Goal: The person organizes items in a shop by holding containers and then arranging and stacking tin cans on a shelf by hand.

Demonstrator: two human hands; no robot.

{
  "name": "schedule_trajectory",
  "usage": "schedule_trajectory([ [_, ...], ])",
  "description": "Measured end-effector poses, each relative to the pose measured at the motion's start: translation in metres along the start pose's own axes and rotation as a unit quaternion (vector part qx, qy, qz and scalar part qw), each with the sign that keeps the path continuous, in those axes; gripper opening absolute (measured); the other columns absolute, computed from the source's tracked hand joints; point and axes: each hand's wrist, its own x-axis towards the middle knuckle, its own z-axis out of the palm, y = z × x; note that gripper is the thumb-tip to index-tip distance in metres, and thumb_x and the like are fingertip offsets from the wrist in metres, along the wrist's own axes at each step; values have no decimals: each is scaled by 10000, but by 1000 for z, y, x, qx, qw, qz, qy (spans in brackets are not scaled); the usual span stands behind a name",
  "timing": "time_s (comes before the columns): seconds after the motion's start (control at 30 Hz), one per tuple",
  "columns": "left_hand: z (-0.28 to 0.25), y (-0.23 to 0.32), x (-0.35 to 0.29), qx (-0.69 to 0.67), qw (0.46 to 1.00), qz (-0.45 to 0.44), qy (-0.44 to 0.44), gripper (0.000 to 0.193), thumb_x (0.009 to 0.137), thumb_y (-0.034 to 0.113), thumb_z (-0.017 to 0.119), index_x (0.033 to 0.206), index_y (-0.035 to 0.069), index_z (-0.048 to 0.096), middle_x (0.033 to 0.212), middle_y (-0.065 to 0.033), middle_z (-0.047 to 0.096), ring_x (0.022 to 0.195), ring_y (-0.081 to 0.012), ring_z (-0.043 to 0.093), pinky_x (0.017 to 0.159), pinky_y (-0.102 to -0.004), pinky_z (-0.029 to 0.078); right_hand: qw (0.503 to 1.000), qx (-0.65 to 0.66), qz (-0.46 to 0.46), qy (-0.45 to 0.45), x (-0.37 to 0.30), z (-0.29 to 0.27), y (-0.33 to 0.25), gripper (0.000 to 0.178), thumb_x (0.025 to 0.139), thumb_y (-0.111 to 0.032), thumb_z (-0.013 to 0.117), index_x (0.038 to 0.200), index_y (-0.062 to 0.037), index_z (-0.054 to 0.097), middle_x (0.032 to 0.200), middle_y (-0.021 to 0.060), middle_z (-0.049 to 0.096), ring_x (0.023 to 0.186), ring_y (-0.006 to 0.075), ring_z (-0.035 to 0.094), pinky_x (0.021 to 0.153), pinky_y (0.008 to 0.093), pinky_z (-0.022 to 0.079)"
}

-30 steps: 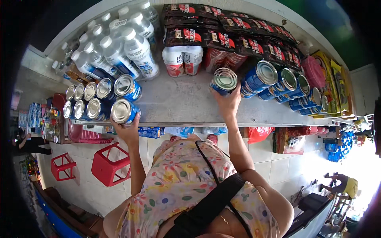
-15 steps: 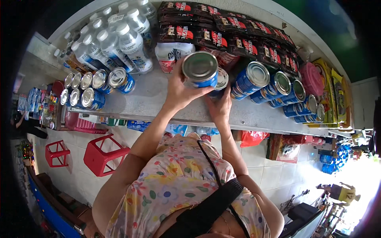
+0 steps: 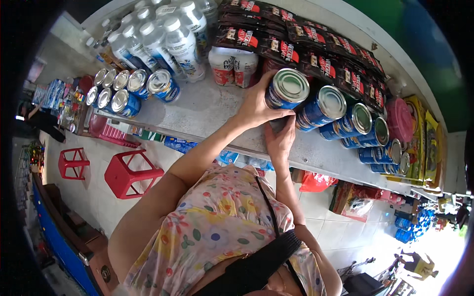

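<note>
My left hand (image 3: 256, 106) is closed round the side of a blue can with a silver lid (image 3: 290, 86), held above the metal shelf (image 3: 217, 116). Just below it, my right hand (image 3: 280, 140) is curled with its fingertips close under that can. A second can, seen there between its fingers a moment ago, is now hidden by the upper one. To the right, a blue can (image 3: 321, 109) stands closest, at the head of a row of similar cans (image 3: 353, 122). Several more blue cans (image 3: 163, 86) stand in two rows at the left.
Clear plastic bottles (image 3: 182, 47) crowd the back left. Beside them stand white-and-red packs (image 3: 232, 66) and stacked dark sachets (image 3: 311, 61). A pink lidded tub (image 3: 399, 118) and yellow packets (image 3: 419, 143) fill the right end. Red stools (image 3: 132, 172) stand on the floor at left.
My left hand has carried the upper can rightward, beside the right-hand row. My right hand has shifted slightly right, and the lower can has gone out of sight. The whole view has turned a little.
</note>
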Motion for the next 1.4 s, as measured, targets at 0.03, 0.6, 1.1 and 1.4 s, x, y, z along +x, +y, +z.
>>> schedule_trajectory([
  [0.03, -1, 0, 0, 7, 1000, 0, 4, 947, 599, 341, 871, 1322, -12, 371, 1191, -185, 574, 1113, -273, 573, 960, -379, 448, 1000, 7, -8, -12, 0, 0, 1, 786, 751, -229, 727, 1327, 123, 325, 1232, 332, 487, 1139, 453, 487, 963, 447, 395],
  [0.6, -10, 2, -5, -69, 989, 62, 115, 846, 590, 324, 868, 1278, 33, 469, 1191, -176, 559, 1094, -304, 554, 959, -392, 433, 998, 47, -2, -47, 8, -8, -4, 779, 809, -258, 698, 1353, 127, 293, 1278, 366, 432, 1168, 488, 460, 1017, 468, 358],
  [1.1, -50, 58, 63, 261, 911, 159, -276, 677, 582, 150, 805, 1202, 82, 540, 1164, -93, 540, 1114, -281, 513, 970, -378, 415, 985, 172, 2, 11, 7, -17, -28, 718, 847, -56, 644, 1422, 40, 227, 1410, 252, 330, 1318, 328, 337, 1084, 454, 288],
  [1.4, -30, 47, 67, 253, 898, 166, -319, 761, 592, 153, 784, 1290, 44, 500, 1326, -130, 502, 1221, -290, 471, 1064, -364, 370, 992, 124, -29, 8, 10, -20, -30, 735, 868, -96, 624, 1432, 73, 184, 1432, 304, 276, 1322, 377, 337, 1088, 444, 287],
])
